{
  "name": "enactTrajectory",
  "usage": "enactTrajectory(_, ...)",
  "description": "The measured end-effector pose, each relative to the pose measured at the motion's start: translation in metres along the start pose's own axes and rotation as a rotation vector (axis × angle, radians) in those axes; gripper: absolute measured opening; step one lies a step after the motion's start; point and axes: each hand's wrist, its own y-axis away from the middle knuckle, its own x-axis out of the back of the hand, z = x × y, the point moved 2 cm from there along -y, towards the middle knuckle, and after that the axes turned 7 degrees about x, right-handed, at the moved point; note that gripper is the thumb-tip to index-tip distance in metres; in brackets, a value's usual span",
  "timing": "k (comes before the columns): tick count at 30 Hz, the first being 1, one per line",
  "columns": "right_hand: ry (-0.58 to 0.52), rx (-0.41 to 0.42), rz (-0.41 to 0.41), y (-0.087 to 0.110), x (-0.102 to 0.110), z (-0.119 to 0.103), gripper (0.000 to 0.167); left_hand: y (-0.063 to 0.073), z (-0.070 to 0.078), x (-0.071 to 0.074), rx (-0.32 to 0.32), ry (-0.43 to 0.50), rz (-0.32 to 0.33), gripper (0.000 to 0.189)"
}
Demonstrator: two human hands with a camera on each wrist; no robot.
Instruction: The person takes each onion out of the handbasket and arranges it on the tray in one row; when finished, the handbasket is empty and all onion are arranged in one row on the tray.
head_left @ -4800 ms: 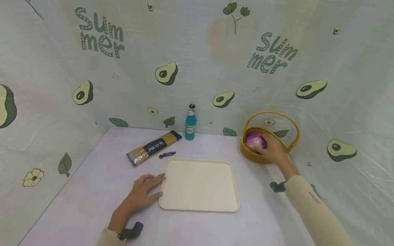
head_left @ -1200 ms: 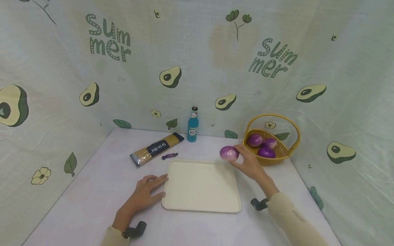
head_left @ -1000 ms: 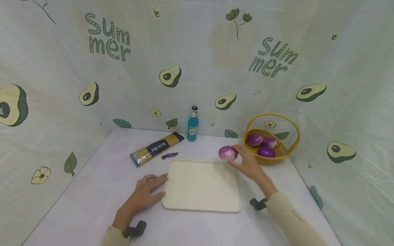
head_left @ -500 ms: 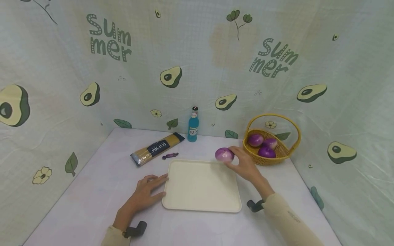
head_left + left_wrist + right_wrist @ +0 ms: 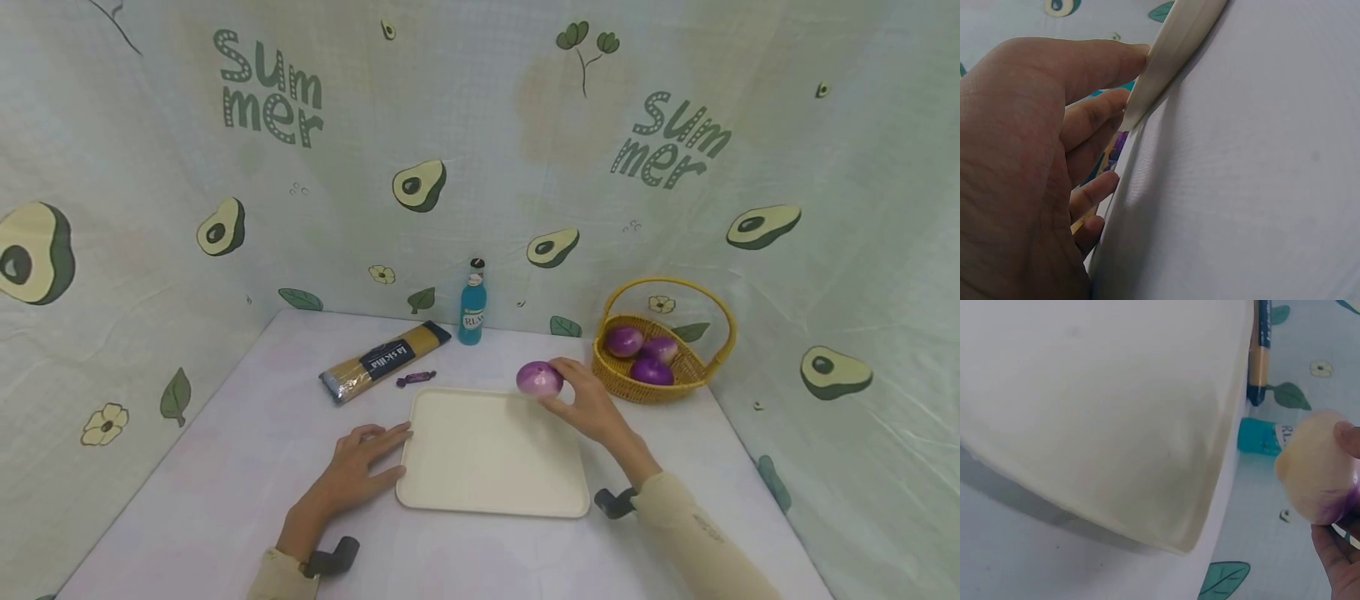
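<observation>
My right hand point(image 5: 588, 406) holds a purple onion point(image 5: 538, 379) between thumb and fingers, over the far right corner of a cream tray point(image 5: 491, 492). In the right wrist view, the pale, nubbed end of this onion point(image 5: 1313, 469) shows, with purple along one side. My left hand point(image 5: 352, 475) lies at the tray's left edge, fingers stretched out. The left wrist view has its thumb tip right at the tray rim point(image 5: 1160, 62), the other fingers spread along the edge. A yellow wicker basket point(image 5: 626, 387) at the right contains several more purple onions point(image 5: 651, 372).
Behind the tray lie a pack of spaghetti point(image 5: 386, 361) and a small purple wrapped candy point(image 5: 416, 378). A blue bottle point(image 5: 472, 317) stands upright near the back wall. Printed cloth covers the walls around the white table point(image 5: 480, 558).
My right hand has lifted an onion from the basket and carried it left to the tray's far right corner, still drifting left. The left hand stays at the tray edge.
</observation>
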Motion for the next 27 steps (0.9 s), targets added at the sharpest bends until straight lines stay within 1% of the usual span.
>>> enactTrajectory(5,-0.011,0.013,-0.003,-0.001,-0.005,-0.003,0.066,0.0,-0.001,0.001,0.007,-0.003,-0.011,0.06)
enactTrajectory(10,-0.035,0.031,-0.003,-0.004,-0.009,-0.006,0.067,0.0,0.0,0.002,-0.004,0.001,0.003,0.06)
enactTrajectory(14,-0.063,0.024,-0.013,-0.006,-0.013,-0.008,0.067,0.0,0.0,0.001,-0.003,0.008,0.002,0.059)
enactTrajectory(20,-0.073,0.027,-0.021,-0.006,-0.019,-0.012,0.066,0.0,-0.001,0.0,0.002,0.014,-0.007,0.059)
enactTrajectory(27,-0.08,0.048,-0.019,-0.009,-0.025,-0.016,0.066,0.001,0.0,0.002,-0.002,-0.008,-0.003,0.059)
